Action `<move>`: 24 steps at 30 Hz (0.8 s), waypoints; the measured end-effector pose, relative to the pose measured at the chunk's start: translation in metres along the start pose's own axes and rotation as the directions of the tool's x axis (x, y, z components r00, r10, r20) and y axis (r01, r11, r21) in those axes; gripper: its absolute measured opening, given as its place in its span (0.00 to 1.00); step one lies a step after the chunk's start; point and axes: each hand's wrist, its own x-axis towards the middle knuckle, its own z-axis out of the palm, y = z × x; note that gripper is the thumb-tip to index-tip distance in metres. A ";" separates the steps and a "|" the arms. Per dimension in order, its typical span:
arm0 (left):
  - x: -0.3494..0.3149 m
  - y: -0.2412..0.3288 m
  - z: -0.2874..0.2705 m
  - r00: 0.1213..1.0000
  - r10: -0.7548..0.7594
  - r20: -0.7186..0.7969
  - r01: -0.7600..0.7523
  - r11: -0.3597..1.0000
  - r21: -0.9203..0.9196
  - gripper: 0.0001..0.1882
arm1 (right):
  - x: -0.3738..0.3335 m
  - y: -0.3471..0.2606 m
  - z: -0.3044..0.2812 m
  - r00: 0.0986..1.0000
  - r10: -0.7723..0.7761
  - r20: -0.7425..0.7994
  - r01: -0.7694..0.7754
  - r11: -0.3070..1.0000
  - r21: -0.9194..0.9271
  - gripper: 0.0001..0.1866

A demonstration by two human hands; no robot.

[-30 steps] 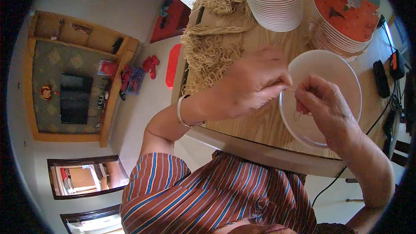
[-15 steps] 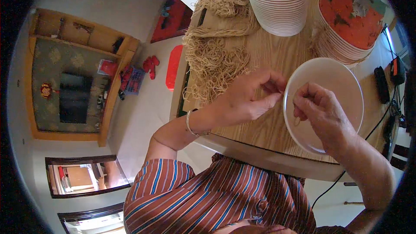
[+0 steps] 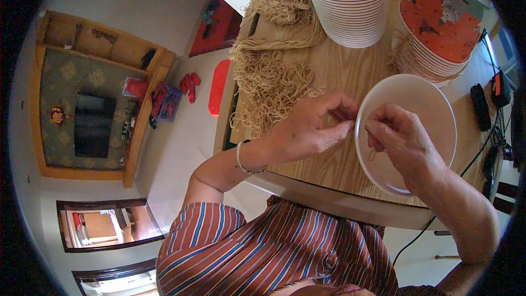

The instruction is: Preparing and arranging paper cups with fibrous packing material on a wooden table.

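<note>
A white plastic tub [image 3: 438, 111] with a round rim is at the right front of the wooden table. My left hand [image 3: 320, 126] is at the rim's left side, outside it, with thumb and forefinger pinched together. What sits between those fingertips is too small to make out. Over the tub's opening, my right hand [image 3: 402, 140] is closed in a pinch on a thin beige cord [image 3: 372, 154], and a small loop of it dangles below the fingers. Left of my left hand, a tangled pile of beige cords [image 3: 274, 85] covers the table's left side.
A tall stack of white tubs [image 3: 350, 11] stands at the back. Another stack of tubs [image 3: 433, 57], with cords and a worn orange piece, is at the far right. Black cables [image 3: 496, 137] lie along the right edge. A wooden table [image 3: 334, 178] curves in front of me.
My right hand has shifted slightly left, nearer the rim. My left hand keeps its pinch at the rim, and the tub has moved a little to the left.
</note>
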 end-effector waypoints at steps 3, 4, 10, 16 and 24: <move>0.000 0.002 -0.001 1.000 -0.020 0.001 0.020 1.000 0.007 0.09 | 0.000 -0.006 0.003 0.999 0.036 -0.004 -0.036 0.999 0.021 0.06; 0.000 0.003 0.000 1.000 -0.019 0.001 0.019 1.000 0.006 0.09 | 0.000 -0.005 0.003 0.999 0.036 -0.004 -0.035 0.999 0.021 0.06; -0.001 0.003 0.003 0.998 0.047 -0.040 -0.042 0.993 0.112 0.07 | 0.002 -0.001 0.002 1.000 0.023 0.005 -0.023 1.000 -0.015 0.08; 0.000 0.011 0.001 0.997 -0.080 0.007 0.078 0.984 0.161 0.09 | 0.004 0.002 0.002 1.000 -0.022 0.005 0.022 0.999 -0.042 0.08; -0.002 0.003 0.003 0.997 -0.081 0.005 0.080 0.990 0.116 0.09 | 0.005 0.001 0.003 1.000 0.012 0.002 -0.012 0.999 -0.030 0.09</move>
